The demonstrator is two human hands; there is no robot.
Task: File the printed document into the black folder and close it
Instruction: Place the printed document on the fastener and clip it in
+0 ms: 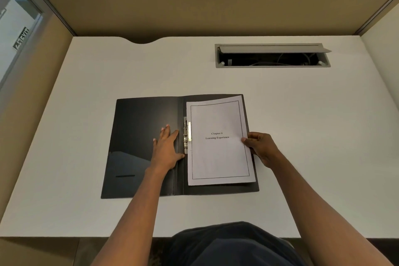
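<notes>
left hand (167, 149) lying flat, fingers spread, pinning black folder (140, 147) open on counter (302, 136) | metal clip (187, 135) waiting | printed document (219, 142) on right flap, edge wants tucking squarely under | right hand (262, 147) pinching its right edge

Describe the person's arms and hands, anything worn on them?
Both forearms are bare, with no sleeves in view. The left hand and right hand wear no gloves, and no watch, ring or bracelet is visible. Dark clothing shows at the bottom edge.

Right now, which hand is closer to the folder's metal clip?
Left. The left hand lies flat on the inside cover, just left of the metal clip; the right hand grips the document's far edge.
</notes>
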